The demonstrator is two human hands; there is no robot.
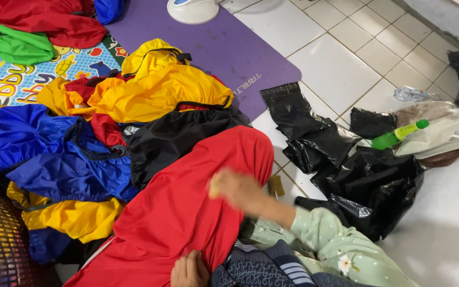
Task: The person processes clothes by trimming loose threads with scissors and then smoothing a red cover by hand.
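Item, near centre: my left hand (pixel 189 270) pinches the near hem of the red nylon garment (pixel 187 212) spread over the heap, anchoring it flat, while my blurred right hand (pixel 235 188) sweeps across it, grip unreadable, black plastic bags (pixel 367 186) lying right

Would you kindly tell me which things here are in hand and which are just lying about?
In hand: red cloth, held by left hand and right hand.

Lying about: yellow cloth, blue cloth, black bags, green bottle, purple mat.
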